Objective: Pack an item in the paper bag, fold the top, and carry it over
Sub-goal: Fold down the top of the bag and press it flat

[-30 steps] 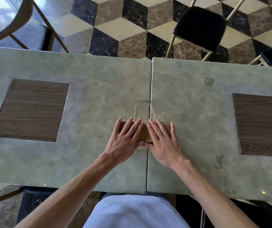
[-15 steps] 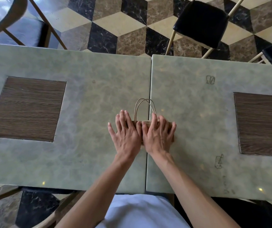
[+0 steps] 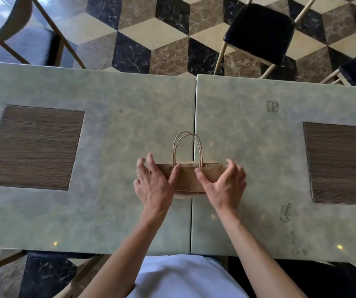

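Observation:
A small brown paper bag (image 3: 188,179) lies folded over the seam between two green marble-look tables, its two twine handles (image 3: 187,147) looping away from me. My left hand (image 3: 154,182) grips the bag's left end, thumb on the front face and fingers behind. My right hand (image 3: 225,182) grips the right end the same way. Whatever is inside the bag is hidden.
Each table (image 3: 108,136) has a dark wood inlay panel, one at the left (image 3: 33,147) and one at the right (image 3: 342,162). Black-seated chairs (image 3: 258,31) stand beyond the far edge, another chair (image 3: 7,24) at top left. The floor is patterned tile.
Both hands lay flat, pressing down on the bag's middle; now they have slid apart to its two ends and curl around it.

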A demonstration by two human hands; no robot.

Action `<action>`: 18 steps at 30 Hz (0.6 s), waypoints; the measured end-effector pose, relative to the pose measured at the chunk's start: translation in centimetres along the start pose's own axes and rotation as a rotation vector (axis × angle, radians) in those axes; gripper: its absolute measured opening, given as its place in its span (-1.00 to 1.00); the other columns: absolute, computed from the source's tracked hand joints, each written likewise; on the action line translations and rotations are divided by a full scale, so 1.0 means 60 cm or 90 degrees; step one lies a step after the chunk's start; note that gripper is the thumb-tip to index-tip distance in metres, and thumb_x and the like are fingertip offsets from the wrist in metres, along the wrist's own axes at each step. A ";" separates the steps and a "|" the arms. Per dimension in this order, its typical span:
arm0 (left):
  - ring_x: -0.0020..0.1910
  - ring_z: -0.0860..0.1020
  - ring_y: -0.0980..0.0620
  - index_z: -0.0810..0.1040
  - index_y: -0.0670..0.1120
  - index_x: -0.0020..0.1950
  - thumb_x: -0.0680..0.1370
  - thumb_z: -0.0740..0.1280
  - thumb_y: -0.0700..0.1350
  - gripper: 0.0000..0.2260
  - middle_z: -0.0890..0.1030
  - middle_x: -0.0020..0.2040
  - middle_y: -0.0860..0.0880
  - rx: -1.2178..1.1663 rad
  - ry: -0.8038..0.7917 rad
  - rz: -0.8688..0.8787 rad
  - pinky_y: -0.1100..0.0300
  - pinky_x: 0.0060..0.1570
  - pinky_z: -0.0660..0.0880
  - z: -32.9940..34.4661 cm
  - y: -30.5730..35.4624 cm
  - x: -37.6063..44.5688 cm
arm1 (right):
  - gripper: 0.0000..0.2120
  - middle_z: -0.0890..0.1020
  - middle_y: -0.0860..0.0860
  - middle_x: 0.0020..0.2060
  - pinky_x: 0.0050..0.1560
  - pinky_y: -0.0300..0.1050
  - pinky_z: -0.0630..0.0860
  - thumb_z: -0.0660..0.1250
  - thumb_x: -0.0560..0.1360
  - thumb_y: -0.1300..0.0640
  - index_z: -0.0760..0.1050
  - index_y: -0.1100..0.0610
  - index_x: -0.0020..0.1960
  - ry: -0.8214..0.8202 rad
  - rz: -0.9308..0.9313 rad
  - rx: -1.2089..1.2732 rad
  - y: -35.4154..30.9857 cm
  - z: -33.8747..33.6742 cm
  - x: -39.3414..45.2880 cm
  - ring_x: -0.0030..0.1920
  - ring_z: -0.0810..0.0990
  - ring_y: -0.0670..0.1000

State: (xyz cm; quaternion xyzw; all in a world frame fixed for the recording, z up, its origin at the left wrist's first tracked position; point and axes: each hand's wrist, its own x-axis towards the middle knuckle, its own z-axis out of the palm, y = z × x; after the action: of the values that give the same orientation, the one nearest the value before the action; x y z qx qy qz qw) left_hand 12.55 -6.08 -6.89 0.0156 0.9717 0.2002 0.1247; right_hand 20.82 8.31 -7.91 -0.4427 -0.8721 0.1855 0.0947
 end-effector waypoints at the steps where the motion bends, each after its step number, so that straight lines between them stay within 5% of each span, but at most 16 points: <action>1: 0.24 0.48 -0.15 0.20 -0.01 0.41 0.38 0.24 0.46 -0.22 0.33 0.35 -0.07 -0.040 -0.018 -0.044 -0.10 0.09 0.45 -0.008 0.001 0.001 | -0.14 0.59 0.16 0.04 0.03 0.11 0.48 0.31 0.20 -0.51 0.46 0.20 0.15 -0.020 0.049 0.033 0.004 -0.002 0.001 0.09 0.54 0.25; 7: -0.05 0.55 -0.12 0.31 -0.05 0.06 0.23 0.50 0.36 -0.32 0.54 -0.08 0.01 -0.280 -0.090 -0.232 -0.01 0.02 0.45 -0.025 0.002 0.020 | -0.35 0.69 0.10 -0.17 -0.05 -0.01 0.56 0.45 0.21 -0.39 0.49 0.18 -0.10 -0.125 0.181 0.273 0.005 0.003 -0.003 -0.12 0.64 0.16; 14: -0.16 0.60 -0.08 0.48 -0.03 0.09 0.43 0.51 0.07 -0.65 0.63 -0.20 -0.10 -0.442 -0.097 -0.069 0.08 -0.15 0.54 -0.019 -0.015 0.034 | -0.64 0.60 -0.03 -0.37 -0.25 -0.19 0.38 0.46 0.42 -0.15 0.54 0.16 -0.23 -0.129 0.147 0.337 0.015 0.006 0.020 -0.32 0.55 0.02; 18: -0.19 0.60 -0.17 0.49 -0.06 0.04 0.58 0.33 -0.01 -0.86 0.66 -0.22 -0.15 -0.417 -0.061 -0.008 0.00 -0.18 0.51 -0.019 -0.021 0.051 | -0.52 0.25 -0.05 -0.58 -0.39 -0.12 0.11 0.30 0.50 -0.10 0.15 0.05 -0.44 -0.117 0.054 0.292 0.011 0.002 0.036 -0.52 0.24 -0.07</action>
State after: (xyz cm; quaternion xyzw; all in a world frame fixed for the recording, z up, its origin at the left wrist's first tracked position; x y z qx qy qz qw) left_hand 9.34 -7.40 -7.11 -0.0218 0.8485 0.5006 0.1699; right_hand 19.97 10.40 -8.28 -0.4270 -0.7928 0.4219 0.1053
